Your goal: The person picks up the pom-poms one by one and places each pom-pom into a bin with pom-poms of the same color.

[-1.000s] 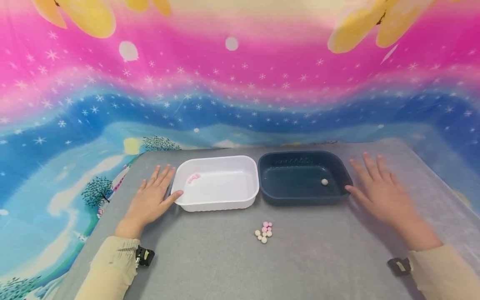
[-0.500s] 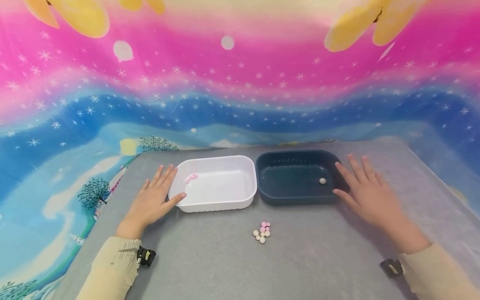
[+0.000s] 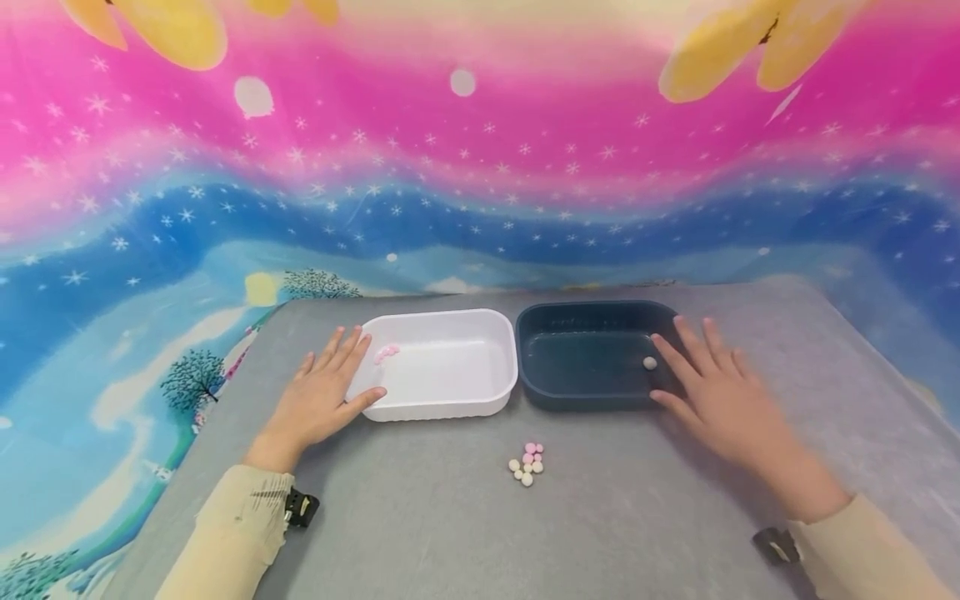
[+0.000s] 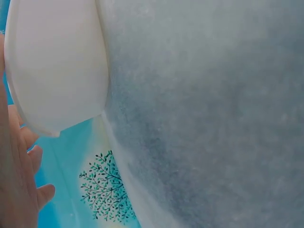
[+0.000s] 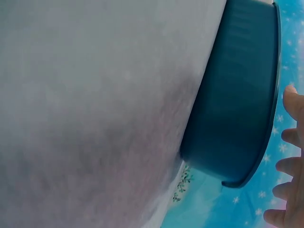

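Observation:
My left hand, fingers straight and spread, overlaps the left end of a white rectangular tub in the head view. Inside that tub lie several small pink pieces. On the other side, my right hand is spread flat over the right end of a dark teal tub. A single whitish ball sits in the teal tub, close to the right fingertips. Both hands hold nothing. In front of the tubs, a cluster of small pink and cream balls rests on the grey table.
The two tubs stand side by side at the back of the grey table. Behind them hangs a colourful printed cloth, which also drops past the table's left edge. Each sleeve cuff has a black strap device.
My right hand has moved left, from beside the teal tub to over its right end. My left hand has shifted slightly right over the white tub. The balls stay where they were.

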Demonstrator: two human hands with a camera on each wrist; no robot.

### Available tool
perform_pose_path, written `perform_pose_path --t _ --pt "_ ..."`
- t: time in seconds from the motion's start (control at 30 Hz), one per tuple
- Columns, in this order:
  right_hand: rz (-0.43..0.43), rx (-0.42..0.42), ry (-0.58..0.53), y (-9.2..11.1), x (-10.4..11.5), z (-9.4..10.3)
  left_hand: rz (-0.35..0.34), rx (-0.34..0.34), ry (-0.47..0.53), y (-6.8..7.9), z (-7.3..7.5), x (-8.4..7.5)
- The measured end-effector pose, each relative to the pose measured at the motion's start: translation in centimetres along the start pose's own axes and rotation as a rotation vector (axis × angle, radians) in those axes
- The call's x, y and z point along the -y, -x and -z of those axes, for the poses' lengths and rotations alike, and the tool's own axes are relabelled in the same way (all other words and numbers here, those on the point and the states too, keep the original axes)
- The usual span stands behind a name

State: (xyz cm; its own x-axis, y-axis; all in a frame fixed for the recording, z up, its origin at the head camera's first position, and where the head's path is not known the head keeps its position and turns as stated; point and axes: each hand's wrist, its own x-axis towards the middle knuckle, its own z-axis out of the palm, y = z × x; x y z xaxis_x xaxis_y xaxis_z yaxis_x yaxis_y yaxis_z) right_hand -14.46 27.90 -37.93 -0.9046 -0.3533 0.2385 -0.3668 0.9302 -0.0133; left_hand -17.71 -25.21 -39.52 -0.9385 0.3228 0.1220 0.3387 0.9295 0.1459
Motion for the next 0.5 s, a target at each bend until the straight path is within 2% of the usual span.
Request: perform_pose_path --t 0.3,0.5 --pt "0.048 0.008 -0.029 -0.1 1.6 -0.2 -0.029 0.003 -0.012 0.0 -0.6 -0.4" --pt "0.07 0.0 -0.051 -0.2 2.3 -0.3 -0.035 -0.019 -0.007 0.0 -1.0 -0.4"
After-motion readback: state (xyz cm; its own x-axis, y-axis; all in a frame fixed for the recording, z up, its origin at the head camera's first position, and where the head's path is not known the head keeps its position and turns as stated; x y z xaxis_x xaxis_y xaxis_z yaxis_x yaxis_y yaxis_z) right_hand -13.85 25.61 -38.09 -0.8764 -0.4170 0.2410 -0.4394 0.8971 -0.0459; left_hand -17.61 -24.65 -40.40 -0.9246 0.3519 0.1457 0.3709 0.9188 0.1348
